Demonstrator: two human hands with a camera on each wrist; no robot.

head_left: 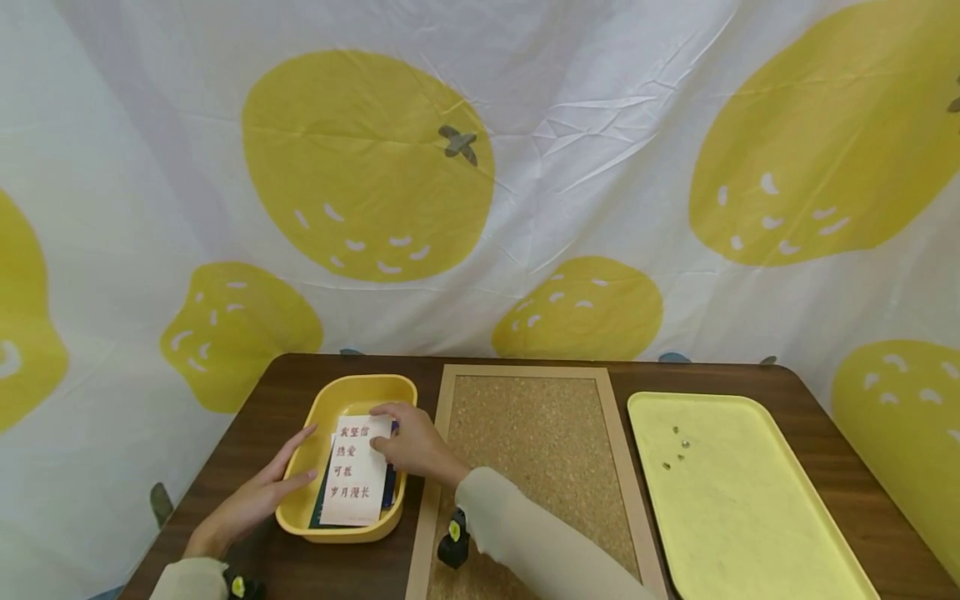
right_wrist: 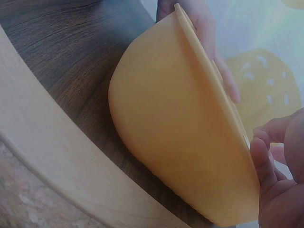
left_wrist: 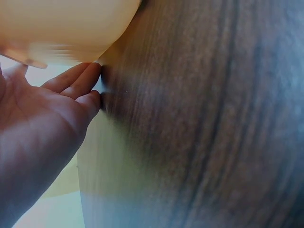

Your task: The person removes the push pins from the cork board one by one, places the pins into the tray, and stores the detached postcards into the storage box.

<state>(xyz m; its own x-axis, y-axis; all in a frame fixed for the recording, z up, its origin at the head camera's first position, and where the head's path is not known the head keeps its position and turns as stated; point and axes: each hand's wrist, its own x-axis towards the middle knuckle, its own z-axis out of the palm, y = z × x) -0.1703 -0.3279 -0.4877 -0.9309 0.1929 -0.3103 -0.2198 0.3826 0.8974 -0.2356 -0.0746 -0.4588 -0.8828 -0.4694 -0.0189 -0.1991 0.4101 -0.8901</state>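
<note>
A white card [head_left: 352, 475] with red Chinese characters lies over darker blue and green cards [head_left: 389, 487] in a yellow plastic basin [head_left: 300, 506]. My right hand [head_left: 416, 446] reaches over the basin's right rim and pinches the white card near its upper right corner. On the opposite side, my left hand [head_left: 255, 500] holds the basin, thumb over the rim and fingers against the outer wall. The left wrist view shows those fingers [left_wrist: 78, 80] touching the basin's underside. In the right wrist view, the card is mostly hidden behind the basin wall [right_wrist: 175, 118].
A wood-framed cork board [head_left: 540, 467] lies right of the basin, beneath my right forearm. Farther right is a pale yellow tray [head_left: 738, 500] with several small metallic pieces [head_left: 681, 446]. A fruit-print curtain [head_left: 540, 167] hangs behind the dark wooden table [head_left: 247, 442].
</note>
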